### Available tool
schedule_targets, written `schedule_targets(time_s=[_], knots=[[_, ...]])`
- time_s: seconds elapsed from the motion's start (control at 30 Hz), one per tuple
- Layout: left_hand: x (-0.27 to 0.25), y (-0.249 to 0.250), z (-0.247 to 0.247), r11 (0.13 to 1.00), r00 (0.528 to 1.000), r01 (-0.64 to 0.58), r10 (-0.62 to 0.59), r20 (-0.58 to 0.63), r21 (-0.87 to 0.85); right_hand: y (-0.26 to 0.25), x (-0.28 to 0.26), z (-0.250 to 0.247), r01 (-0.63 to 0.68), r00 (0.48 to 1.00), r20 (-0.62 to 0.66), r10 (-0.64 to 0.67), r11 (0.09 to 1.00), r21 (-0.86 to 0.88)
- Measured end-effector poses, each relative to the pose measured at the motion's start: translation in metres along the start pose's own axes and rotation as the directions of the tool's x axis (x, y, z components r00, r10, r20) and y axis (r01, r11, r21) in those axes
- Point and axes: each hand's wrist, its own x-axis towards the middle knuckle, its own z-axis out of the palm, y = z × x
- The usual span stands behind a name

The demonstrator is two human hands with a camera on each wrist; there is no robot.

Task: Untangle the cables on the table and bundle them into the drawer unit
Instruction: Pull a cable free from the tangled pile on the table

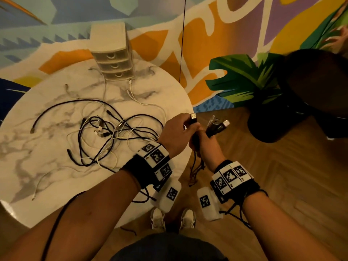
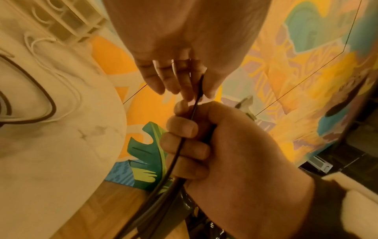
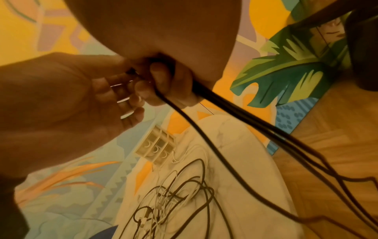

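Beyond the table's right edge my right hand [image 1: 202, 142] grips a bunch of black cables [image 1: 195, 166] in a fist. Their plugs [image 1: 218, 125] stick out above the fist and the loops hang toward the floor. Just to its left, my left hand [image 1: 185, 125] pinches one black cable end, its USB plug [image 1: 193, 117] pointing up. In the left wrist view the left fingers [image 2: 190, 90] hold that cable [image 2: 196, 103] right above the right fist [image 2: 204, 145]. A tangle of black and white cables [image 1: 113, 132] lies on the round marble table [image 1: 47, 185]. The beige three-drawer unit [image 1: 113, 61] stands at the table's far edge, drawers closed.
A white cable [image 1: 43, 181] lies loose near the table's front left. A potted plant in a dark pot [image 1: 271, 119] stands on the wooden floor to the right, next to a dark round object [image 1: 320, 81]. A painted wall rises behind the table.
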Motion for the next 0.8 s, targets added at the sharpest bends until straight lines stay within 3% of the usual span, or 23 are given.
schedule_targets(time_s=[0.13, 0.23, 0.3, 0.33, 0.4, 0.47, 0.57, 0.6, 0.7, 0.8], knots=[[0.006, 0.006, -0.006, 0.998, 0.998, -0.063, 0.063, -0.008, 0.024, -0.001, -0.005, -0.005, -0.018, 0.999, 0.027, 0.017, 0.999, 0.036], [0.001, 0.020, -0.005, 0.973, 0.972, -0.226, 0.222, 0.077, 0.049, -0.009, -0.008, -0.006, 0.046, 0.992, 0.117, -0.038, 0.997, -0.066], [-0.006, 0.028, -0.002, 0.954, 0.951, -0.299, 0.294, 0.098, 0.037, -0.013, -0.009, -0.006, 0.149, 0.978, 0.197, -0.072, 0.900, -0.410], [-0.009, 0.029, -0.001, 0.948, 0.945, -0.316, 0.313, 0.096, 0.019, -0.017, -0.009, -0.005, 0.216, 0.968, 0.238, -0.084, 0.764, -0.608], [-0.014, 0.031, 0.001, 0.945, 0.941, -0.327, 0.328, 0.088, -0.019, -0.019, -0.009, -0.008, 0.278, 0.956, 0.276, -0.100, 0.612, -0.740], [-0.017, 0.031, 0.001, 0.947, 0.943, -0.316, 0.319, 0.097, -0.053, -0.014, -0.006, -0.009, 0.288, 0.952, 0.293, -0.090, 0.588, -0.756], [-0.022, 0.029, -0.001, 0.952, 0.947, -0.288, 0.300, 0.118, -0.106, -0.008, -0.008, -0.007, 0.208, 0.972, 0.208, -0.106, 0.801, -0.562], [-0.022, 0.029, -0.002, 0.956, 0.947, -0.268, 0.284, 0.149, -0.122, -0.008, -0.011, -0.006, 0.195, 0.978, 0.163, -0.128, 0.833, -0.517], [-0.019, 0.032, -0.001, 0.985, 0.947, -0.171, 0.168, 0.273, -0.013, 0.000, -0.013, 0.002, 0.231, 0.973, 0.134, -0.188, 0.824, -0.518], [-0.014, 0.037, 0.007, 0.977, 0.978, -0.127, 0.095, 0.185, 0.170, 0.004, -0.010, 0.005, 0.180, 0.983, 0.103, -0.150, 0.880, -0.439]])
